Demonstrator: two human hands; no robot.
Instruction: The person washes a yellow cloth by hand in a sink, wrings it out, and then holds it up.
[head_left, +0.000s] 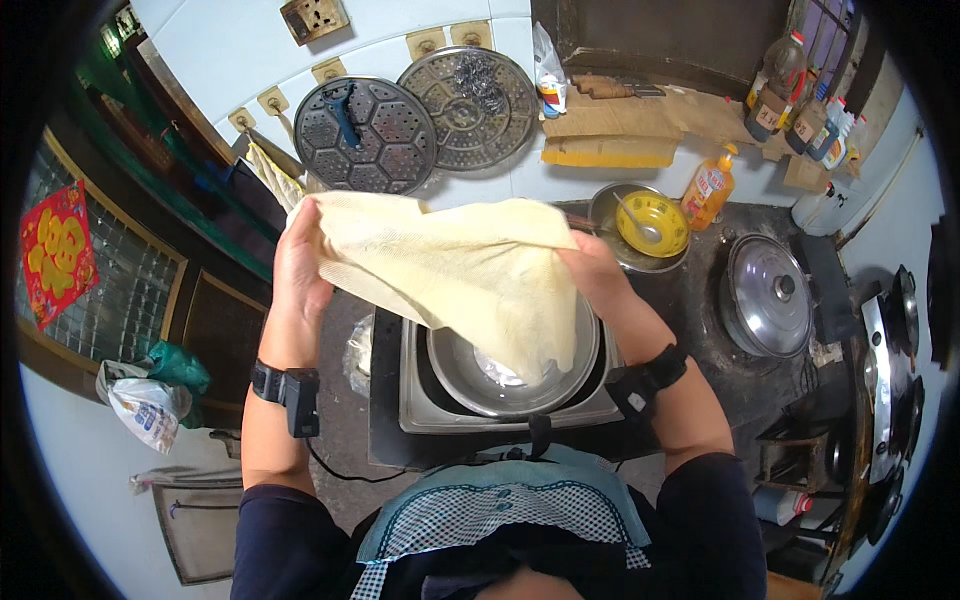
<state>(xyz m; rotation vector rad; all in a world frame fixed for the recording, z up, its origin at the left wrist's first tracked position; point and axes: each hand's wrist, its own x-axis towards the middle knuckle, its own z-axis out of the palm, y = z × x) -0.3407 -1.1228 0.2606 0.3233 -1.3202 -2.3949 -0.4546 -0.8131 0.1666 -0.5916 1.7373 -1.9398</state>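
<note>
A pale yellow cloth (450, 255) is stretched between my two hands, its lower part hanging in folds. My left hand (300, 259) grips its left end, and my right hand (596, 266) holds the right end. Beneath it, a round stainless steel basin (510, 401) sits in a metal sink (450, 426). The cloth covers the far part of the basin. Something whitish or shiny shows inside the basin; I cannot tell what it is.
Right of the sink, a yellow bowl (660, 214) with a spoon rests in a metal bowl (600, 202), beside an orange pump bottle (709, 187). A lidded pot (765, 300) stands farther right. Two perforated steamer plates (367, 161) lean on the tiled wall. Bottles (780, 82) line the ledge.
</note>
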